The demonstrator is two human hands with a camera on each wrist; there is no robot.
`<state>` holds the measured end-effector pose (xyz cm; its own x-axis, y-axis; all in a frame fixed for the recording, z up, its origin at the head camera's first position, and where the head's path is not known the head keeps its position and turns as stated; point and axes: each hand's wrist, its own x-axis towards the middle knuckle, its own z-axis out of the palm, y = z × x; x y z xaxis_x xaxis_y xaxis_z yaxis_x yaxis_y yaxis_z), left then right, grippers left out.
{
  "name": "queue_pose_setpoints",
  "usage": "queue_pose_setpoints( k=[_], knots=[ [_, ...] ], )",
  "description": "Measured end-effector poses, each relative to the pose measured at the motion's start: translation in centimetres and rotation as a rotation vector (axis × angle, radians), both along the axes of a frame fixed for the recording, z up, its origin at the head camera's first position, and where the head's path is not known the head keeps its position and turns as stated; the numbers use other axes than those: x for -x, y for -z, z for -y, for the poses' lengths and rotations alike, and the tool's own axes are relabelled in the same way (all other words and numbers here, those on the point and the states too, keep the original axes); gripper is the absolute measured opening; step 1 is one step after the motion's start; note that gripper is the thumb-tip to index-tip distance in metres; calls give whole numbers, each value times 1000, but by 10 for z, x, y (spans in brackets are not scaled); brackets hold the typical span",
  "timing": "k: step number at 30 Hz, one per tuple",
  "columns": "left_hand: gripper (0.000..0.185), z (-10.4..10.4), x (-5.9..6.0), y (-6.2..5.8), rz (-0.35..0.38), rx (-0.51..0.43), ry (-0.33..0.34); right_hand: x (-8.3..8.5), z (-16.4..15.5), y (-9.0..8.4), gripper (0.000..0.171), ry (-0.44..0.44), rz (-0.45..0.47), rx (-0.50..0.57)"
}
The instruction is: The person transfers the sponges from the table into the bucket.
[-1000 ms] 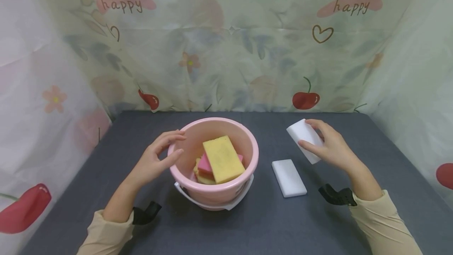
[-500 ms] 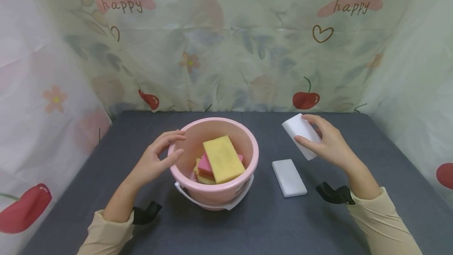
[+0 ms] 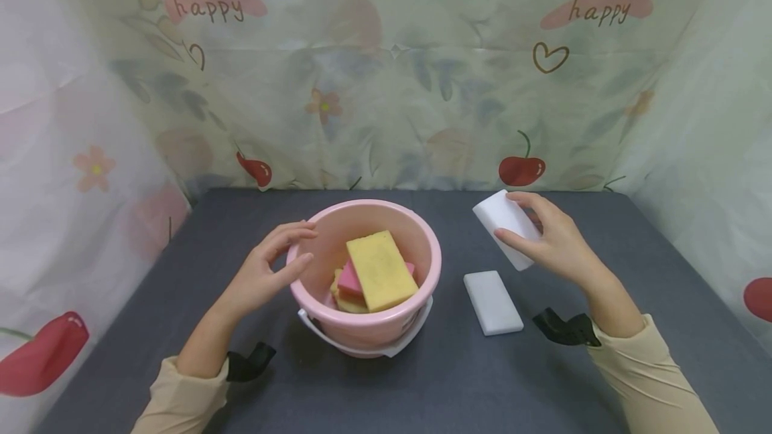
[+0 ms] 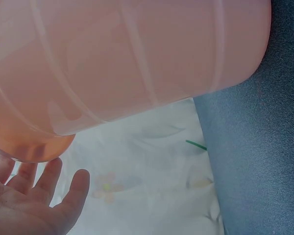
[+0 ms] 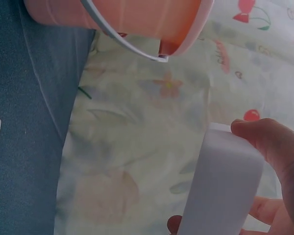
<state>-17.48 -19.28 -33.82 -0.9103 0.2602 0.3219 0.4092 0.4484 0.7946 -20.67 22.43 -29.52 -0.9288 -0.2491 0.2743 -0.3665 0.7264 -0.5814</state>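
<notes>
A pink bucket stands mid-table, holding a yellow sponge that lies over a pink sponge. My left hand rests against the bucket's left rim with fingers relaxed; the left wrist view shows the bucket wall close above the fingers. My right hand grips a white sponge block lifted above the table, right of the bucket; in the right wrist view the block sits between thumb and fingers. A second white sponge block lies flat on the table.
The dark grey tabletop is enclosed on three sides by a patterned curtain with cherries and hearts. The bucket's white handle hangs down at its front.
My right hand has lifted the white block and carried it slightly left and up, toward the bucket. The left hand and bucket have not moved.
</notes>
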Motion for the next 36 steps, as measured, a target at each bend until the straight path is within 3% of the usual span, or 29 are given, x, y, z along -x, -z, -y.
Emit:
queue_pose_setpoints(
  k=[13, 36],
  knots=[
    [34, 0, 0, 0, 5, 2, 2, -6, 12, -8, 57, -37, -57, 42],
    [33, 0, 0, 0, -8, 2, 5, -11, 43, -21, 56, -122, -71, 73]
  ],
)
